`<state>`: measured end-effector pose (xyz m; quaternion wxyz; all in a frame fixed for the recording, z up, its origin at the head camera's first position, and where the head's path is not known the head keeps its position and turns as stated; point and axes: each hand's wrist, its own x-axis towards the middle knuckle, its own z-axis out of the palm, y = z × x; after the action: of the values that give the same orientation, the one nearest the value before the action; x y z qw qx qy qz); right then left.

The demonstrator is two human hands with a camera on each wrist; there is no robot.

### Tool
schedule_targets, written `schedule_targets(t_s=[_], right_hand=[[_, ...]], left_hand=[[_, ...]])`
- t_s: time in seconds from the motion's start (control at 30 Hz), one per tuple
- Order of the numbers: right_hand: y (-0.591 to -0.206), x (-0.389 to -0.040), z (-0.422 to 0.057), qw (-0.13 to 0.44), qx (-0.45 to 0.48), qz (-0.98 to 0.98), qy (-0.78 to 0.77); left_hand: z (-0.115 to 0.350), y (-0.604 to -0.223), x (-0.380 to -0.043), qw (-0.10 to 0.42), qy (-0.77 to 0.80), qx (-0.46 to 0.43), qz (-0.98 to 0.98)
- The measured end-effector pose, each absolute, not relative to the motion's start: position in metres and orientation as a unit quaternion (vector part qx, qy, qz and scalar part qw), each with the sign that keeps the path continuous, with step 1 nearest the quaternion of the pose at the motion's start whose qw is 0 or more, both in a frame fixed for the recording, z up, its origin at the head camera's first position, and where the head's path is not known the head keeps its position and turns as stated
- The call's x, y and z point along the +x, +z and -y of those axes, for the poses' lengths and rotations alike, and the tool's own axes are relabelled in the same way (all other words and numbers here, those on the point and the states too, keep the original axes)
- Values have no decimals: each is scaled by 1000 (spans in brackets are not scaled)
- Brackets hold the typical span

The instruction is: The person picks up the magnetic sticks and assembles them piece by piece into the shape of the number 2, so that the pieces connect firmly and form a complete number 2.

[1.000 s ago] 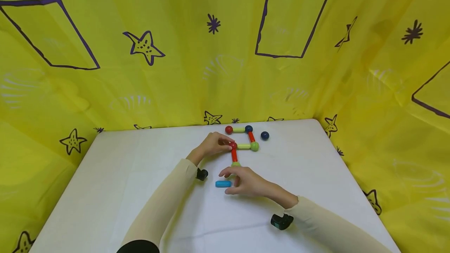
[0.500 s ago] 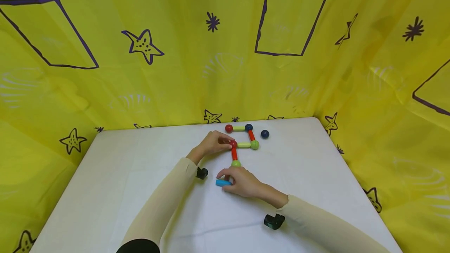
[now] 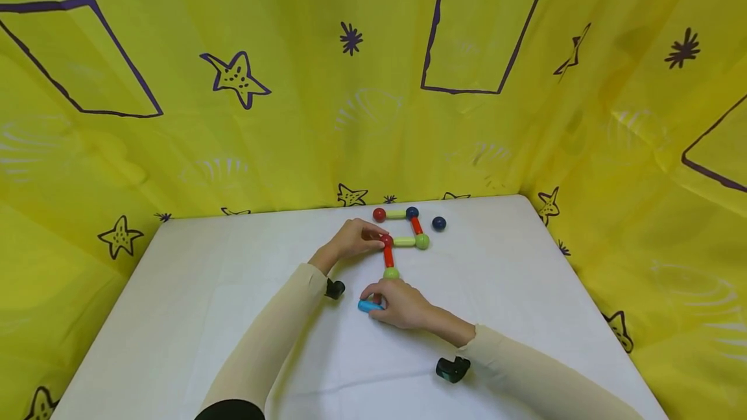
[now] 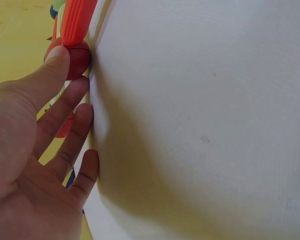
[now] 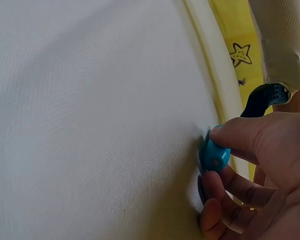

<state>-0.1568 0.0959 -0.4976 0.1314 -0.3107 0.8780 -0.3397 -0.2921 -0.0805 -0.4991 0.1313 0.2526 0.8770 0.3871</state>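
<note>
My left hand (image 3: 352, 238) pinches a red ball (image 4: 80, 61) between thumb and fingertips, at one corner of a zigzag of balls and ribbed rods. From that ball a red rod (image 3: 389, 257) runs toward me to a light green ball (image 3: 391, 273), partly behind my right hand. A light green rod (image 3: 404, 242) leads right to another green ball (image 3: 423, 241). Beyond it come a red rod (image 3: 416, 225), a dark blue ball (image 3: 412, 212), a green rod (image 3: 396, 214) and a red ball (image 3: 379, 214). My right hand (image 3: 405, 305) pinches a blue rod (image 5: 216, 155) close to the tabletop.
A loose dark blue ball (image 3: 439, 223) lies right of the zigzag. The white-covered table (image 3: 222, 316) meets a yellow patterned curtain (image 3: 292, 115) behind and at the sides. Each wrist wears a small black camera.
My right hand has moved slightly left and closed thumb and fingers on the blue rod, which now lies a little tilted. The left hand stays on the red ball.
</note>
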Motion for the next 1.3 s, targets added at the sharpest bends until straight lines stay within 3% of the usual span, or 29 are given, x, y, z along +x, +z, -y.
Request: schedule_targets(t_s=[0.3, 0.6, 1.3], right_hand=[[-492, -154, -98, 151, -320, -861, -367], [-479, -156, -112, 135, -326, -848, -395], [-479, -175, -148, 151, -276, -815, -487]], left_hand=[[80, -495, -289, 125, 381, 252, -881], [81, -495, -289, 114, 379, 270, -878], [80, -496, -288, 102, 373, 275, -881]])
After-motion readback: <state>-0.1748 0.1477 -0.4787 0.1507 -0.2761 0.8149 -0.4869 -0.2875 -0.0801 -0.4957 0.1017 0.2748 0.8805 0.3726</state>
